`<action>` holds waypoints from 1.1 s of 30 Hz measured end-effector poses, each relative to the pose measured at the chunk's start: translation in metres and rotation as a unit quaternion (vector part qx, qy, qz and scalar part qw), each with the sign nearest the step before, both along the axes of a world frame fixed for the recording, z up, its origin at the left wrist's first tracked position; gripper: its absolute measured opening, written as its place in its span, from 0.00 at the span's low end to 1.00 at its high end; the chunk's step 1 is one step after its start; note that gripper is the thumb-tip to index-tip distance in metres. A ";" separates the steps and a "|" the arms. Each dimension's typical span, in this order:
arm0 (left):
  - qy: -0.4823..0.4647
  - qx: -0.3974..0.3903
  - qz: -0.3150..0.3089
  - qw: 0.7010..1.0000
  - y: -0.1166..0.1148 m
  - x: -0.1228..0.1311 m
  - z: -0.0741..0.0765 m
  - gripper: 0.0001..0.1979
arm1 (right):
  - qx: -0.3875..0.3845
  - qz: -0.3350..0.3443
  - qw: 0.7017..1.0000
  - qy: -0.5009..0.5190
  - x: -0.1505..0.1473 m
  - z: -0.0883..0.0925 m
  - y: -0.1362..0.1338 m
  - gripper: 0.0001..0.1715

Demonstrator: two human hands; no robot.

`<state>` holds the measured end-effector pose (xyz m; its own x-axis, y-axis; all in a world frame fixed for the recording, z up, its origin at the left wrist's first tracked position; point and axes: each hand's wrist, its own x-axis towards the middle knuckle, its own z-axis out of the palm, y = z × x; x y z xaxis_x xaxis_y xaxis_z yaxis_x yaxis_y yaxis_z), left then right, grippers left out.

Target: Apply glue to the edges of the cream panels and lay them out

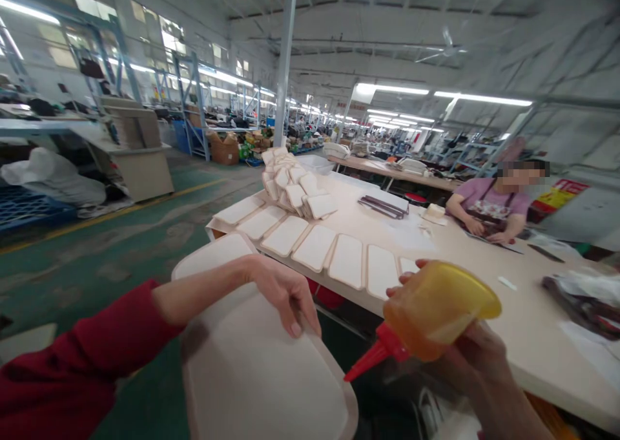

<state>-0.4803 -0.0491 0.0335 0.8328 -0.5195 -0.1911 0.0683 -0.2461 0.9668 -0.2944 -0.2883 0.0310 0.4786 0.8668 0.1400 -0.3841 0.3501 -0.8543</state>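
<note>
Around us stretches a long workshop hall under a pitched ceiling (402, 7), where bright tube lights (397, 90) recede in rows and a fan (448, 51) hangs towards the right. On our left, high windows (172, 36) let in daylight above blue metal racks (201, 104). There we look down on a scuffed green floor (140, 252), crossed by a yellow line (116, 214). Before us stands a broad, pale bench (537, 324); beyond it, we make out a slim upright post (285, 59) and a second bench (426, 179).
</note>
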 end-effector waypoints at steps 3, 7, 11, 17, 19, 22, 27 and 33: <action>0.009 0.001 -0.007 1.000 -0.008 0.001 0.004 0.23 | 0.060 0.099 0.993 -0.029 0.014 -0.008 0.003 0.39; 0.016 0.002 -0.013 1.000 -0.014 0.000 0.006 0.24 | 0.074 0.135 0.987 -0.036 0.021 -0.015 0.005 0.39; 0.018 -0.005 -0.018 1.000 -0.018 -0.002 0.004 0.24 | 0.066 0.151 0.986 -0.014 0.015 -0.012 0.006 0.40; 0.027 -0.019 -0.003 0.999 -0.022 -0.005 0.003 0.23 | 0.054 0.110 0.992 -0.036 0.011 -0.010 0.008 0.39; 0.027 -0.019 -0.001 0.999 -0.023 -0.007 0.005 0.23 | 0.051 0.109 0.992 -0.031 0.011 -0.011 0.007 0.40; 0.025 -0.013 0.002 1.000 -0.024 -0.010 0.006 0.23 | 0.043 0.112 0.993 -0.008 0.010 -0.013 0.003 0.40; 0.018 -0.020 0.013 1.000 -0.024 -0.014 0.003 0.24 | 0.027 0.074 0.997 0.021 0.004 -0.011 -0.004 0.43; 0.023 -0.016 0.035 0.999 -0.020 -0.022 -0.001 0.26 | -0.035 -0.034 0.998 0.030 0.001 -0.015 -0.012 0.56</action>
